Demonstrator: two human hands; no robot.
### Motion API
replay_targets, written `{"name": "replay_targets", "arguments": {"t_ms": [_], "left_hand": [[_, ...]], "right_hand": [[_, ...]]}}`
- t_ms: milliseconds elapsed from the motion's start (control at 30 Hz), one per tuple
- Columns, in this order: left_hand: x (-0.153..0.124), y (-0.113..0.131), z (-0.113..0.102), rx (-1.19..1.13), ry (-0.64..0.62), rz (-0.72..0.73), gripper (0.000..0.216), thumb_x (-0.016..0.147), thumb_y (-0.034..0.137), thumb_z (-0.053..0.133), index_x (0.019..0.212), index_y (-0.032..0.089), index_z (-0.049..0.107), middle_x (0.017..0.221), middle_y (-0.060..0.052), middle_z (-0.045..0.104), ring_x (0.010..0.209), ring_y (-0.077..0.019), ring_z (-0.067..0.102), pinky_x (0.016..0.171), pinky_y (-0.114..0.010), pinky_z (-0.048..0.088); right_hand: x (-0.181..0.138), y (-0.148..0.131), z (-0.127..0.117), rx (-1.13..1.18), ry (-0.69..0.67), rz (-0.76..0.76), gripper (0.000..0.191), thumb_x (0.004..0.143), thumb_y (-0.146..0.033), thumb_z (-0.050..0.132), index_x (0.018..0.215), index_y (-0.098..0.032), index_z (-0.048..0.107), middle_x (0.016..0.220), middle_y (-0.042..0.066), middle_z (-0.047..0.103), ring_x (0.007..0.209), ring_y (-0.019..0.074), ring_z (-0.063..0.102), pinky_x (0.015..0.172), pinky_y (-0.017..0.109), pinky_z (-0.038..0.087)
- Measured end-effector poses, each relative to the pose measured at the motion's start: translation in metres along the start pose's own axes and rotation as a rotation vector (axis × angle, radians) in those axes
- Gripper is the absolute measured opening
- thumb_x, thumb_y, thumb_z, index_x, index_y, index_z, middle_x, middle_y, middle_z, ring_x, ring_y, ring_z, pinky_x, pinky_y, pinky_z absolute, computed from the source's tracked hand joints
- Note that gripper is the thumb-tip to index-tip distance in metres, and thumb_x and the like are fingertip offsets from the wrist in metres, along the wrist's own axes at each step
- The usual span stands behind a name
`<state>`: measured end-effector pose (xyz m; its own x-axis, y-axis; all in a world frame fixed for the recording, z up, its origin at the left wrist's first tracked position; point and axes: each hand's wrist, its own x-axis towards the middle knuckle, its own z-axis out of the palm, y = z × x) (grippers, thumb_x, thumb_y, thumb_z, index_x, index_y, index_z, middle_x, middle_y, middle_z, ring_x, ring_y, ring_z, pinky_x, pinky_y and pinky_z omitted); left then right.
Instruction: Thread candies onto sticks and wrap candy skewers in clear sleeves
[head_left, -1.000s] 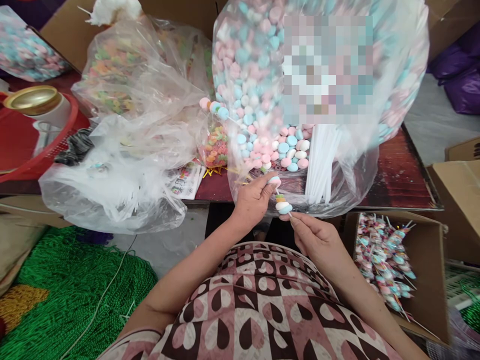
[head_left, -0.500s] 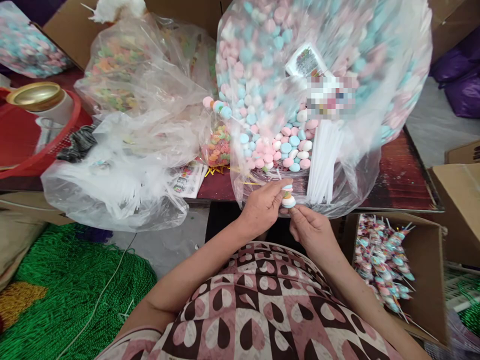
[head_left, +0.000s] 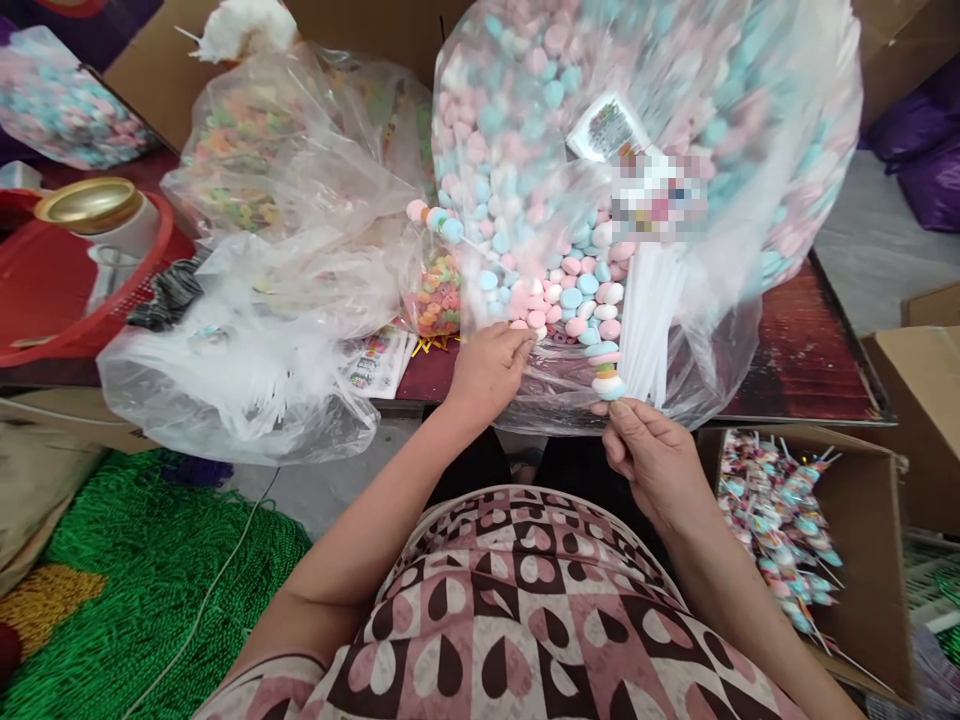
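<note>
My right hand [head_left: 651,455] pinches a thin stick with a short stack of pastel candies [head_left: 607,376] threaded on its upper end. My left hand [head_left: 491,368] reaches into the mouth of a big clear bag [head_left: 780,200] full of pink, blue and white candies [head_left: 577,295], its fingertips bent down among them; whether it grips one is hidden. A bundle of white sticks [head_left: 646,320] lies inside the same bag, just right of the loose candies. Both hands are at the front edge of a dark wooden table [head_left: 795,360].
Crumpled clear bags [head_left: 255,330] holding coloured ring sweets [head_left: 439,295] lie to the left. A red basket [head_left: 45,290] with a gold-lidded jar [head_left: 90,205] stands at far left. A cardboard box [head_left: 862,520] of finished candy sticks [head_left: 780,520] sits low right. Green netting [head_left: 135,580] covers the floor at left.
My left hand let go of the stick's candies and moved left and up into the bag. My right hand carried the candy stick to the right, near the white sticks.
</note>
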<state>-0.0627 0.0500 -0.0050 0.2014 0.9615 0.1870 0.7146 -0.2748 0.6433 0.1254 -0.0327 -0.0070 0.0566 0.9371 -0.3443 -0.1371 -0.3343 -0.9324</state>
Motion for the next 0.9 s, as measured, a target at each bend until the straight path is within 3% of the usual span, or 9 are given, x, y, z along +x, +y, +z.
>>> {"name": "replay_targets", "arguments": {"t_ms": [133,267,367,467,633,767,900], "left_hand": [[0.011,-0.001,0.004,0.436,-0.129,0.06,0.024,0.09,0.015,0.048,0.103,0.016,0.069,0.098,-0.013,0.064,0.095,-0.0274,0.06,0.083,-0.039,0.043],[0.01,-0.001,0.006,0.501,-0.122,0.058,0.019,0.09,0.017,0.05,0.099,0.016,0.066,0.1,-0.013,0.063,0.096,-0.0273,0.059,0.084,-0.038,0.042],[0.004,-0.008,0.005,0.293,-0.049,0.041,0.012,0.089,0.018,0.053,0.093,0.017,0.065,0.098,-0.01,0.064,0.097,-0.025,0.058,0.085,-0.036,0.042],[-0.002,-0.014,0.007,-0.149,0.054,-0.085,0.005,0.085,0.022,0.059,0.086,0.018,0.062,0.088,-0.005,0.065,0.086,-0.0194,0.06,0.077,-0.031,0.043],[-0.005,-0.007,0.012,-0.93,0.05,-0.355,0.026,0.073,0.038,0.073,0.078,0.018,0.057,0.067,0.002,0.062,0.065,-0.0126,0.059,0.063,-0.025,0.042],[-0.006,0.0,0.014,-1.076,0.036,-0.44,0.034,0.066,0.04,0.079,0.077,0.017,0.056,0.064,0.002,0.062,0.061,-0.0107,0.059,0.056,-0.022,0.039],[-0.009,0.001,0.017,-1.006,0.047,-0.351,0.029,0.068,0.034,0.078,0.076,0.017,0.056,0.065,0.004,0.061,0.062,-0.0089,0.057,0.062,-0.022,0.042]], "right_hand": [[-0.002,0.0,0.0,0.004,0.003,0.003,0.033,0.082,-0.05,0.065,0.085,-0.017,0.066,0.046,-0.007,0.042,0.039,0.0063,0.028,0.039,0.021,0.016],[-0.002,0.003,-0.001,-0.01,0.001,0.013,0.036,0.082,-0.052,0.064,0.089,-0.017,0.067,0.045,-0.007,0.042,0.038,0.0063,0.028,0.038,0.021,0.015],[-0.003,0.008,-0.002,-0.025,-0.003,0.016,0.037,0.082,-0.053,0.064,0.089,-0.016,0.068,0.045,-0.007,0.041,0.038,0.0067,0.028,0.038,0.021,0.016],[-0.004,0.01,0.0,-0.093,-0.064,0.018,0.04,0.084,-0.054,0.061,0.09,-0.016,0.069,0.045,-0.007,0.042,0.038,0.0072,0.029,0.038,0.022,0.016],[-0.008,0.005,0.008,-0.278,-0.182,0.01,0.041,0.089,-0.052,0.054,0.094,-0.015,0.07,0.043,-0.006,0.045,0.039,0.0078,0.032,0.041,0.022,0.023],[-0.009,0.003,0.01,-0.341,-0.177,-0.009,0.04,0.09,-0.05,0.051,0.094,-0.014,0.069,0.041,-0.007,0.043,0.041,0.0087,0.033,0.045,0.023,0.025],[-0.009,0.005,0.009,-0.361,-0.187,0.0,0.039,0.091,-0.049,0.049,0.092,-0.015,0.068,0.041,-0.008,0.043,0.04,0.0091,0.032,0.046,0.024,0.025]]}}
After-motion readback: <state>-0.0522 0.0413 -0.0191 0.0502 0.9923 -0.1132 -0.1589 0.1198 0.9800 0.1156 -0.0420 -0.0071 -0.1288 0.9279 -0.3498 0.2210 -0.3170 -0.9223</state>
